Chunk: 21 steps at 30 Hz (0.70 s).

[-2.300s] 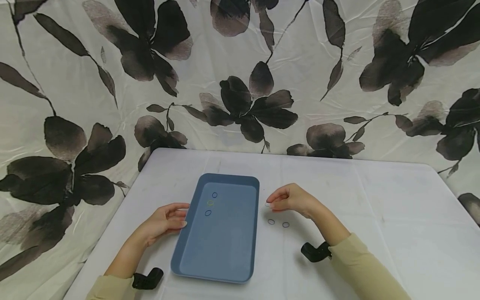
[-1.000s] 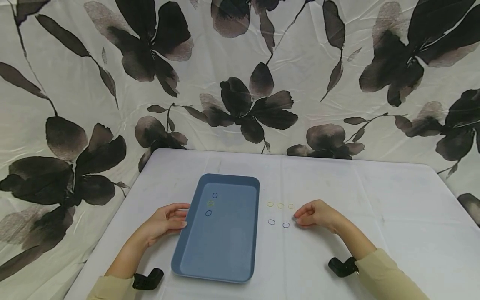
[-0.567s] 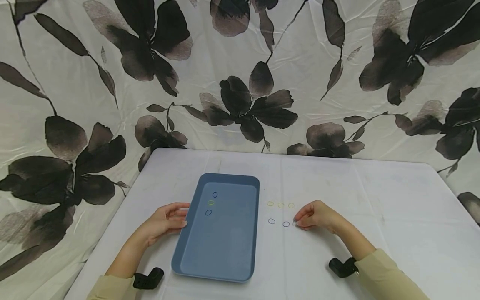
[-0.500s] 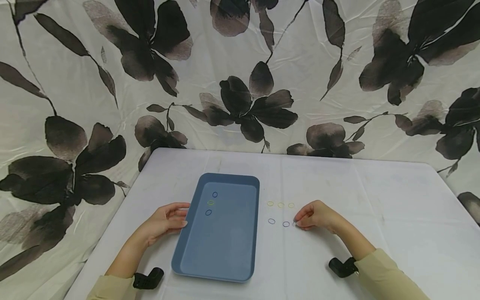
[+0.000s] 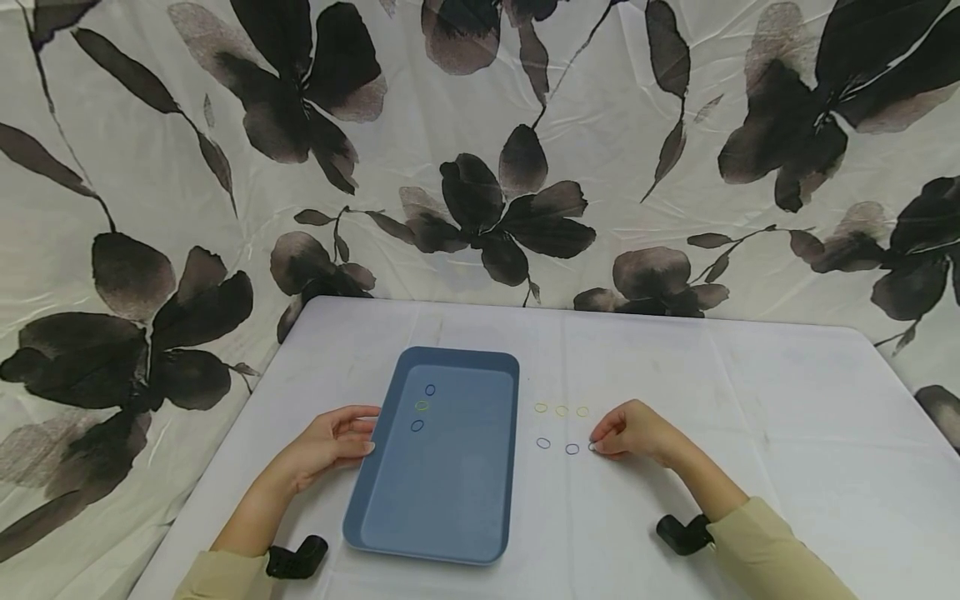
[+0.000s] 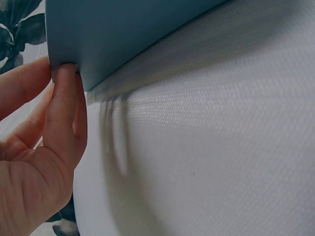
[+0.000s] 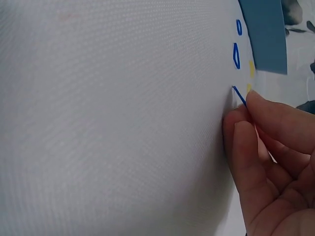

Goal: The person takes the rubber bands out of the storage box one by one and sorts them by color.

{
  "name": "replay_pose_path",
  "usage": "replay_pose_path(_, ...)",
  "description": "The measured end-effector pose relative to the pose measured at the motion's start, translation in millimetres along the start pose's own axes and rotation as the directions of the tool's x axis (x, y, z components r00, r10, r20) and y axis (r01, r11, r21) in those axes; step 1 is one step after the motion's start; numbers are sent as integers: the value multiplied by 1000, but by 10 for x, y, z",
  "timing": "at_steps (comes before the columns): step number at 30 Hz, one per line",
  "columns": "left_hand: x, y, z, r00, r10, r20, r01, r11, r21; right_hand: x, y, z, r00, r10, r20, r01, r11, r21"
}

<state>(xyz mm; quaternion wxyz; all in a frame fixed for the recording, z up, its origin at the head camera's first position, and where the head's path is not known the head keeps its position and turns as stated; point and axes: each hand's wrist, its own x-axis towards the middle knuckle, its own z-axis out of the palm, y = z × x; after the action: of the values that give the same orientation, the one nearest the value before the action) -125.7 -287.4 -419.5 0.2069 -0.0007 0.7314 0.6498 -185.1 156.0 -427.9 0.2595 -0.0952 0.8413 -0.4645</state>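
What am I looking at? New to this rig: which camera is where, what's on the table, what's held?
No robot: these are a person's bare left hand and right hand. The head view comes from a head-worn camera looking forward and down; the other two come from cameras on each wrist, probably the black angled devices near the beige sleeves.

On the white textured tabletop sits a rectangular blue tray holding two thin dark-blue loops and one thin yellow loop. To its right lie three yellow loops and two blue loops. The left hand touches the tray's edge; the right hand's fingers pinch a thin blue strand, apparently another loop, clearest in the right wrist view.
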Motion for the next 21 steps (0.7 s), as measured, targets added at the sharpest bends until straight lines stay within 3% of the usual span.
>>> replay_pose_path(13,-3,-8,4,1000,-5,-5,5,1000,13,-18,-13,-80,1000,0,5,0,999,-49)
replay_pose_path(21,-3,2,2,1000,-6,-9,6,1000,16,-19,-59,-179,1000,6,15,-6,1000,4)
